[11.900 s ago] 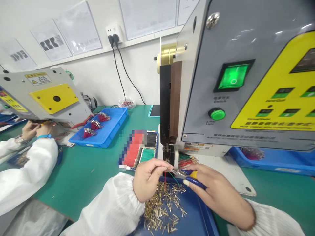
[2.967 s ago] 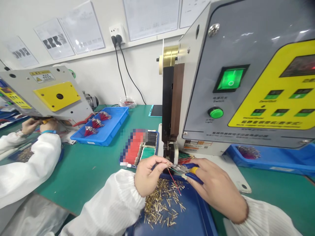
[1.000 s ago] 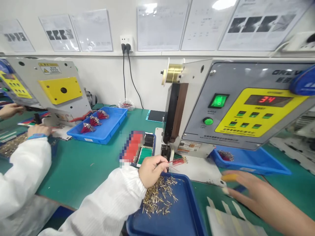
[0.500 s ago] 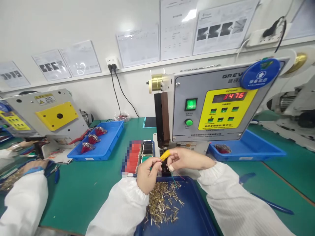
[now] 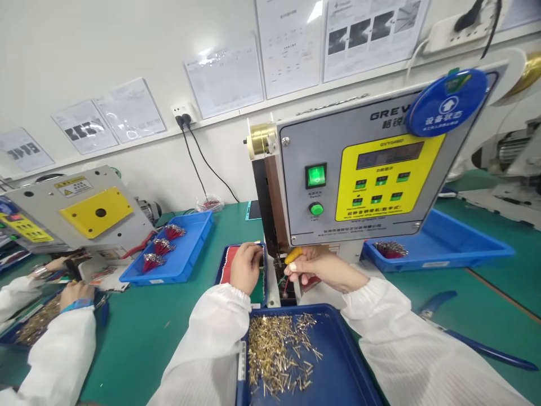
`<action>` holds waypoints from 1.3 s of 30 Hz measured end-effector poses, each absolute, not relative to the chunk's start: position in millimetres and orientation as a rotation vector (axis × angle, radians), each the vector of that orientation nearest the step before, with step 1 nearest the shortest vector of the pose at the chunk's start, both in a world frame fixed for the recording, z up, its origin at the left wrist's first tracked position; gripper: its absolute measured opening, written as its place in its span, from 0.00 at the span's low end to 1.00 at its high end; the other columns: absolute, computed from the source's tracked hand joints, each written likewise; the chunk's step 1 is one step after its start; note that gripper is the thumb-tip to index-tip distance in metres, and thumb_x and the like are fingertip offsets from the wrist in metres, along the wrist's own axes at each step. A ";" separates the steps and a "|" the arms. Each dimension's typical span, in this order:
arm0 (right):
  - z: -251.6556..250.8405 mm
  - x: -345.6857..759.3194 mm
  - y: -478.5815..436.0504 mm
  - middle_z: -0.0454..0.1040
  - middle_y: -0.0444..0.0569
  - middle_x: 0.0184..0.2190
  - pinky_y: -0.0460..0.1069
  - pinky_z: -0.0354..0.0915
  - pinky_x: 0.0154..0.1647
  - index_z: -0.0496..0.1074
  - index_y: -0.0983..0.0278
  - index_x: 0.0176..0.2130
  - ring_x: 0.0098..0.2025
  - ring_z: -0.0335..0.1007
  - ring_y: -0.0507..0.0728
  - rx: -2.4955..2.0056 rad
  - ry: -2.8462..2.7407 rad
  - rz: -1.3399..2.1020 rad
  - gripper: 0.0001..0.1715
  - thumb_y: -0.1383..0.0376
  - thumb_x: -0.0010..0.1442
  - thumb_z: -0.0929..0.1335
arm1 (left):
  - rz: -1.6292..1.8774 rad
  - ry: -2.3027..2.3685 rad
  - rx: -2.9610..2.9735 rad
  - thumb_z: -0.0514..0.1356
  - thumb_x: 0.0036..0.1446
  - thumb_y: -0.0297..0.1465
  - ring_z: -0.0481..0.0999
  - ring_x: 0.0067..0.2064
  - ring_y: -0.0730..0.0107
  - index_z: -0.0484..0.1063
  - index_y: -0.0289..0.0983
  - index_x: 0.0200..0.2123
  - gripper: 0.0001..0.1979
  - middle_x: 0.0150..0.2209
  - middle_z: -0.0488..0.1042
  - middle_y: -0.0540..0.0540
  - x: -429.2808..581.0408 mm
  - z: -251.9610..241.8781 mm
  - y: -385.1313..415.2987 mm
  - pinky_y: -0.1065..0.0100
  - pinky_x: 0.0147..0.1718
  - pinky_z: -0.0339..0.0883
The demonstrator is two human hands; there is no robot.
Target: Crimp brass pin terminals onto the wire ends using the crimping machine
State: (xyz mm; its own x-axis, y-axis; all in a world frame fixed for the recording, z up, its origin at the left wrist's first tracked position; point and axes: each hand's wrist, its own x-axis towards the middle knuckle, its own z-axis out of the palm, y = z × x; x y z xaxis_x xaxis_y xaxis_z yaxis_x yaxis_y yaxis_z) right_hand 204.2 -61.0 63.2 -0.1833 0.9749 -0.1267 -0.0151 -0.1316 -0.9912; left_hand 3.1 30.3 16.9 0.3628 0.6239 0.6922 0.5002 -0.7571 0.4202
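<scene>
My left hand [image 5: 244,269] reaches over the dark tray of cut wires [image 5: 226,265] left of the press. Its fingers are curled down at the tray's far end, and what they pinch is hidden. My right hand [image 5: 327,269] is closed in a pinch, with a yellow finger cot [image 5: 293,255] on one fingertip. It holds thin wires [image 5: 286,285], one of them red, at the press die [image 5: 279,269] under the grey machine [image 5: 350,169]. In front of me lies a blue tray [image 5: 338,372] with several loose brass terminals [image 5: 274,355].
Blue-handled pliers [image 5: 473,338] lie on the green mat at my right. A blue bin [image 5: 448,248] behind them holds a wire bundle. Another blue bin [image 5: 181,254] holds red wire bundles at left. A co-worker's hands [image 5: 74,293] work at a second press [image 5: 80,208].
My left hand has left my right hand and moved left onto the wire tray. My right hand has stayed at the die with the wires. Earlier it set the pliers down at right.
</scene>
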 end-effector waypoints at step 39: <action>39.3 188.2 -50.1 0.67 0.42 0.18 0.46 0.57 0.20 0.68 0.63 0.26 0.18 0.61 0.49 -1.285 -1.265 1.100 0.17 0.52 0.53 0.67 | 1.499 0.787 2.671 0.51 0.59 0.20 0.66 0.40 0.67 0.71 0.37 0.37 0.11 0.37 0.70 0.45 3.7 17.1 1.7 0.65 0.39 0.64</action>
